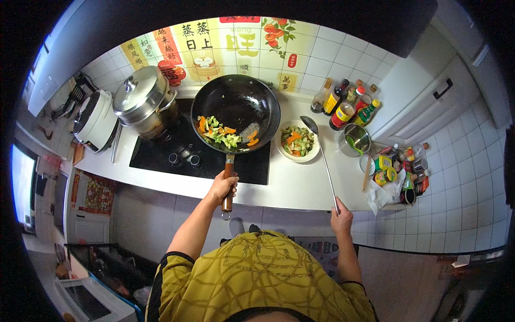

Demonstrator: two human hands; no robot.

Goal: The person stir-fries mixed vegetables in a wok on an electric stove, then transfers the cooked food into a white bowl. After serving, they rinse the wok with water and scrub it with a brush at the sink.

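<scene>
My left hand (223,188) is wrapped round the brown wooden handle of a black wok (236,102), which sits over the dark glass hob (171,161). Chopped green vegetables and orange carrot slices (217,134) lie in the near part of the wok. In my right hand (342,219) is the end of a long metal ladle (325,166). Its dark bowl rests above the back right rim of a white bowl (283,152), which holds more green vegetables and carrot pieces; whether it touches the rim I cannot tell.
A lidded steel steamer pot (140,96) stands at the back left, beside a white rice cooker (97,121). Sauce bottles (341,115) line the back right. Near them are a steel pot (354,140) and a cluster of jars and packets (402,169). The counter's front edge (300,207) curves before me.
</scene>
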